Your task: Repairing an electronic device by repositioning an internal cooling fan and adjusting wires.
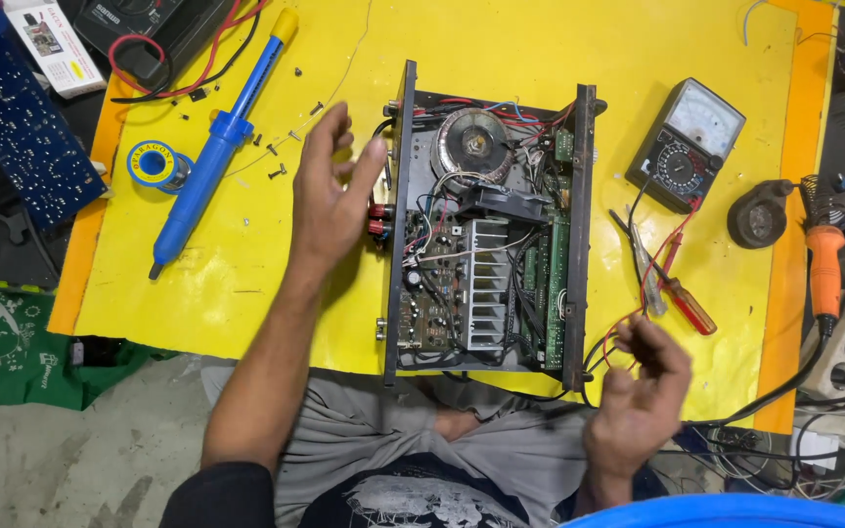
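Two hands were seen empty: the left hand, fingers loosely spread, was laid against the rear panel of the opened amplifier chassis mid-table; the right hand, half-curled, was held near red probe leads. Steadier bracing was judged advisable.

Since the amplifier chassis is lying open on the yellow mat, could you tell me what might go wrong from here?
The left hand rests against the open chassis wall, beside exposed wiring; a finger could snag or loosen it. Small loose screws lie scattered on the mat and could get brushed away. The right hand hovers over tangled meter leads, which could drag the multimeter.
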